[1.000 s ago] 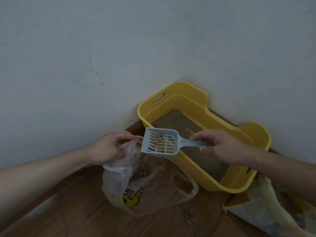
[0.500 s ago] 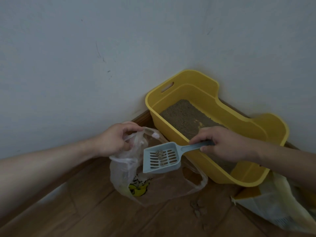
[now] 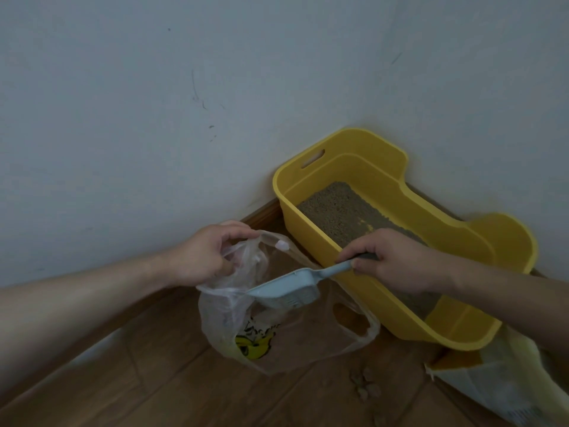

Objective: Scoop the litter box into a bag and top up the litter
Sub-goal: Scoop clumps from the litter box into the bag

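Observation:
A yellow litter box (image 3: 455,328) stands in the wall corner with grey-brown litter (image 3: 341,208) in its bottom. My left hand (image 3: 206,257) pinches the rim of a clear plastic bag (image 3: 286,331) with a yellow print, holding its mouth apart. My right hand (image 3: 391,260) grips the handle of a pale blue slotted scoop (image 3: 286,288). The scoop is tipped over sideways in the bag's mouth, its underside facing up. What is inside the scoop is hidden.
A white and yellow litter sack (image 3: 505,380) lies on the wooden floor at lower right, against the box. A few spilled clumps (image 3: 363,383) lie on the floor in front of the bag. Walls close in behind and to the right.
My right hand has carried the scoop from above the box's edge down into the bag's mouth and rolled it over. My left hand kept hold of the bag.

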Demonstrator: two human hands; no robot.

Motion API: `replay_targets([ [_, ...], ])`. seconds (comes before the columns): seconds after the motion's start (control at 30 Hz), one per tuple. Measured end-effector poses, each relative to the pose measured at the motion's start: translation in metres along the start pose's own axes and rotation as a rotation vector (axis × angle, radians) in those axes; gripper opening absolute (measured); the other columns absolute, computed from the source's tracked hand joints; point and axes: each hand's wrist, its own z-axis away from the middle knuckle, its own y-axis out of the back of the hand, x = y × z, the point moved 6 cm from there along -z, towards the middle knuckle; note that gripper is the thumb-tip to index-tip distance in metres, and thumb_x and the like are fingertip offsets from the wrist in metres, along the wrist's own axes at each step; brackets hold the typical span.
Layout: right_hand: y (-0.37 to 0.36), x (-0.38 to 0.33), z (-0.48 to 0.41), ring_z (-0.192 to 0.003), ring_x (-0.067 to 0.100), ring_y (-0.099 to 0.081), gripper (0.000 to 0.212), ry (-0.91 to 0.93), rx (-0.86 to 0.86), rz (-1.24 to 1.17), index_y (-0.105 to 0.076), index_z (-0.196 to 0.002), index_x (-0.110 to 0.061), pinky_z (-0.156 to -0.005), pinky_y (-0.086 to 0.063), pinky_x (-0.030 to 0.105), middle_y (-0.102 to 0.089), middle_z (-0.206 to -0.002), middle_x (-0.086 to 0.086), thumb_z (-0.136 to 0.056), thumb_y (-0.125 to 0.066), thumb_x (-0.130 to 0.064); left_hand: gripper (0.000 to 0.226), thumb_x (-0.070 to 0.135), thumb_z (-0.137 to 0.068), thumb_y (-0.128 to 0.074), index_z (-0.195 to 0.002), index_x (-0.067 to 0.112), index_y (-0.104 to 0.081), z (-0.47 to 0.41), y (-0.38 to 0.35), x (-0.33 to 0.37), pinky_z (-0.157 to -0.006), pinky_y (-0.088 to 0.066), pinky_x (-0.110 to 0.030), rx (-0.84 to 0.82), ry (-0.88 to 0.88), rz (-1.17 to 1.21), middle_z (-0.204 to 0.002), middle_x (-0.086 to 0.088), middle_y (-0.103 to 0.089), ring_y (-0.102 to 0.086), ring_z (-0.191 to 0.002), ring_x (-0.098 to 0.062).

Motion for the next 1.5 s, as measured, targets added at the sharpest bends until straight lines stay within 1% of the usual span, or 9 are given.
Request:
replay_targets([
  [0.17,0.002,0.000,-0.003,-0.080,-0.003,-0.063,0.024,-0.020,0.043,-0.090,-0.069,-0.104,-0.037,-0.069,-0.048,0.018,-0.068,-0.084,-0.016,-0.100,-0.053,-0.019,0.069,-0.008,-0.069,-0.069,-0.120,0.038,-0.058,0.001,0.002,-0.001,-0.110,-0.038,-0.028,0.002,-0.005,-0.021,-0.130,0.017,-0.051,-0.049,-0.126,-0.007],
  [0.43,-0.001,-0.001,-0.006,-0.087,0.024,-0.069,0.027,-0.013,0.031,-0.123,-0.069,-0.100,-0.041,-0.079,-0.057,0.049,-0.072,-0.089,-0.007,-0.101,-0.050,-0.021,0.072,-0.014,-0.075,-0.068,-0.117,0.043,-0.058,0.001,0.001,0.001,-0.105,-0.046,-0.032,-0.002,-0.006,0.012,-0.130,0.019,-0.051,-0.052,-0.123,-0.006],
  [0.6,-0.001,0.000,-0.006,-0.072,0.019,-0.063,0.028,-0.016,0.037,-0.086,-0.065,-0.100,-0.043,-0.063,-0.050,0.030,-0.068,-0.084,-0.012,-0.103,-0.048,-0.021,0.068,-0.015,-0.075,-0.067,-0.120,0.036,-0.059,0.002,0.000,0.004,-0.099,-0.051,-0.035,-0.017,-0.004,0.049,-0.129,0.013,-0.053,-0.056,-0.119,-0.008],
  [0.77,0.003,0.006,-0.004,-0.062,0.005,-0.057,0.023,-0.044,0.087,-0.130,-0.068,-0.098,-0.034,-0.058,-0.047,0.023,-0.067,-0.077,-0.012,-0.101,-0.050,-0.020,0.070,-0.013,-0.070,-0.068,-0.118,0.037,-0.062,0.001,0.002,0.001,-0.097,-0.053,-0.036,-0.012,0.006,0.043,-0.127,0.013,-0.056,-0.057,-0.117,-0.007],
  [0.93,0.018,0.020,0.004,-0.058,0.007,-0.050,0.020,-0.063,0.186,-0.226,-0.064,-0.090,-0.031,-0.059,-0.045,0.035,-0.060,-0.066,-0.013,-0.100,-0.052,-0.018,0.066,0.003,-0.060,-0.068,-0.120,0.029,-0.064,-0.001,0.003,-0.001,-0.103,-0.047,-0.031,0.029,0.007,0.009,-0.128,0.011,-0.058,-0.056,-0.118,-0.004],
  [1.07,0.030,0.025,0.017,-0.062,0.001,-0.057,0.015,-0.093,0.242,-0.298,-0.061,-0.094,-0.025,-0.064,-0.045,0.028,-0.066,-0.071,-0.008,-0.099,-0.053,-0.014,0.062,0.002,-0.062,-0.068,-0.110,0.041,-0.062,-0.002,0.000,0.007,-0.087,-0.046,-0.013,0.028,-0.011,0.000,-0.124,0.010,-0.058,-0.058,-0.110,0.004],
  [1.2,0.036,0.037,0.027,-0.077,0.003,-0.067,0.010,-0.145,0.285,-0.345,-0.061,-0.097,-0.025,-0.079,-0.054,0.033,-0.073,-0.082,-0.002,-0.097,-0.057,-0.016,0.063,0.005,-0.059,-0.069,-0.103,0.050,-0.070,-0.003,-0.001,0.007,-0.092,-0.051,-0.025,0.033,-0.001,0.037,-0.119,0.014,-0.062,-0.061,-0.111,-0.005],
  [1.27,0.038,0.043,0.030,-0.080,0.004,-0.069,0.010,-0.173,0.309,-0.357,-0.060,-0.098,-0.026,-0.083,-0.056,0.035,-0.073,-0.085,-0.002,-0.096,-0.059,-0.016,0.064,0.003,-0.060,-0.069,-0.110,0.044,-0.070,-0.006,-0.002,0.007,-0.093,-0.053,-0.031,0.030,-0.004,0.041,-0.119,0.014,-0.062,-0.061,-0.112,-0.008],
  [1.5,0.026,0.082,0.008,-0.094,0.010,-0.061,0.020,-0.307,0.330,-0.250,-0.061,-0.102,-0.036,-0.085,-0.054,0.038,-0.063,-0.101,-0.008,-0.088,-0.071,-0.028,0.063,-0.010,-0.071,-0.068,-0.119,0.032,-0.066,-0.018,-0.004,0.005,-0.095,-0.052,-0.031,0.029,-0.005,0.017,-0.125,0.012,-0.060,-0.060,-0.115,-0.007],
])
